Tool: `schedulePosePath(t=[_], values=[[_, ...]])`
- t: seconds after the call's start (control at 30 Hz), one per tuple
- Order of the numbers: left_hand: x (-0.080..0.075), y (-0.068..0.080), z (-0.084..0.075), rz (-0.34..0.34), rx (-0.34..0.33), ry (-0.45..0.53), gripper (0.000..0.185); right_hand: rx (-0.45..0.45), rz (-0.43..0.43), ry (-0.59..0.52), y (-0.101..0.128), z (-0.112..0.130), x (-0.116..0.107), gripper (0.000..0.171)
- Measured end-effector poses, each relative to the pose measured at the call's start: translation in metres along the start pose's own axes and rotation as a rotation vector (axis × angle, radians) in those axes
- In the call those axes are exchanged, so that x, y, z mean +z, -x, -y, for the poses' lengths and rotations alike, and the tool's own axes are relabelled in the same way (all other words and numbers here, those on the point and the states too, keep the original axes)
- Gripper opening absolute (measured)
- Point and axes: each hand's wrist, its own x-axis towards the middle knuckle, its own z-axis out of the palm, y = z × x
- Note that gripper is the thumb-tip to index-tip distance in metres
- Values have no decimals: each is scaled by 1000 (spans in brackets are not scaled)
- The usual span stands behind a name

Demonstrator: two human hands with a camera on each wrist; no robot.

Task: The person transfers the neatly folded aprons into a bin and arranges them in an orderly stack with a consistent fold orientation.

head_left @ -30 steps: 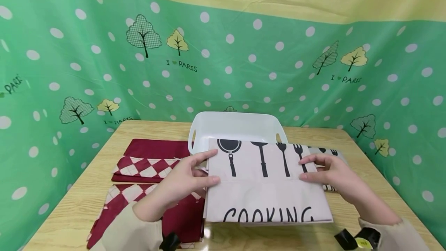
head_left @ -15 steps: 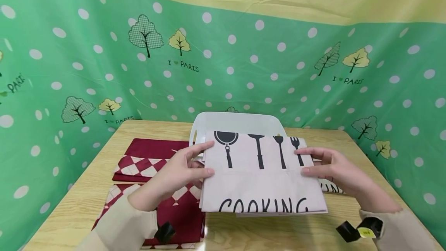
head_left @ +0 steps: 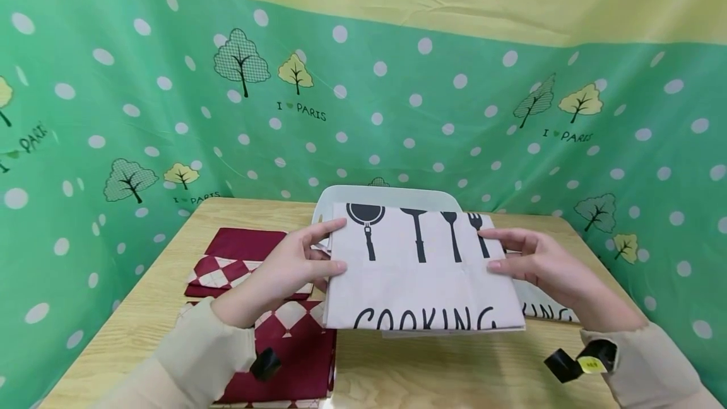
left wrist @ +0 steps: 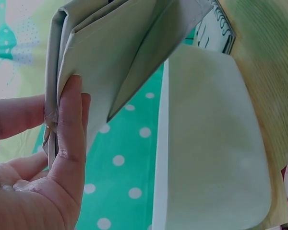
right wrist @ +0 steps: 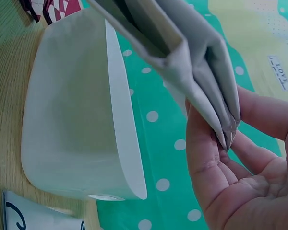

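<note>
A folded white cloth (head_left: 423, 286), printed with black kitchen utensils and the word COOKING, is held up in front of a white plastic bin (head_left: 392, 195). My left hand (head_left: 301, 260) pinches its left edge, thumb on the near face and other fingers behind. At the opposite edge, my right hand (head_left: 536, 264) grips it the same way. Both wrist views show the stacked layers of the cloth (left wrist: 105, 62) squeezed between thumb and fingers. Below it, the bin (right wrist: 77, 110) stands on the table, its inside hidden in the head view by the cloth.
Two folded dark red cloths with diamond patterns lie at the left, one farther back (head_left: 244, 242) and one nearer (head_left: 289, 358). Another white printed cloth (head_left: 545, 302) lies at the right, partly behind my right hand. The wooden table (head_left: 431, 371) backs onto a green dotted curtain (head_left: 386, 100).
Both hands have raised the folded white cloth and shifted it slightly left, so it covers more of the bin. More of the lettering on the right-hand cloth now shows.
</note>
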Motion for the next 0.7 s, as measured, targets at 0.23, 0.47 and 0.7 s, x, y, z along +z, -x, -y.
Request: schedulePosePath(t=[0.23,0.47,0.7], values=[[-5,-5,-4,-20,0,-37,71,35,-38,8,-8,4,-1,67],[-11,-14,-4,-18,-21,-43,72,48,-64,15,-17,10,0,69],[-15,-26,-5,-42,-26,-77,73,86,-87,-7,-26,13,0,71]])
